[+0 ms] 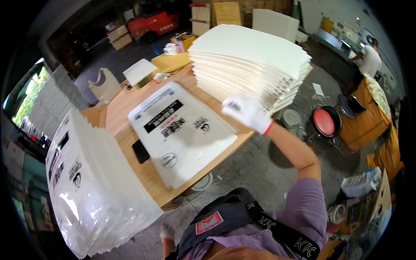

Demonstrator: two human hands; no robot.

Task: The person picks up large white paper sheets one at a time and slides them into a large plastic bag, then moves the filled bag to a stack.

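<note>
My right hand [247, 113], in a white glove with a red cuff, is raised between a flat pile of printed white plastic bags [182, 130] and a tall stack of white sheets [247, 52]. Its fingers look curled in; whatever they hold, if anything, is hidden. Down by my side, left of the apron [216, 208], hangs my gloved left hand [166, 232], small and blurred, so its fingers cannot be made out. The bags lie flat on the wooden table [119, 123], black and red print facing up.
A big pile of filled, printed plastic bags [86, 182] stands left of the table. A black phone [140, 151] lies beside the flat bags. Behind are a white box [139, 70] and yellow sheet [173, 63]. To the right stand a red-seated stool [324, 121], a bucket [291, 118] and another person [370, 60].
</note>
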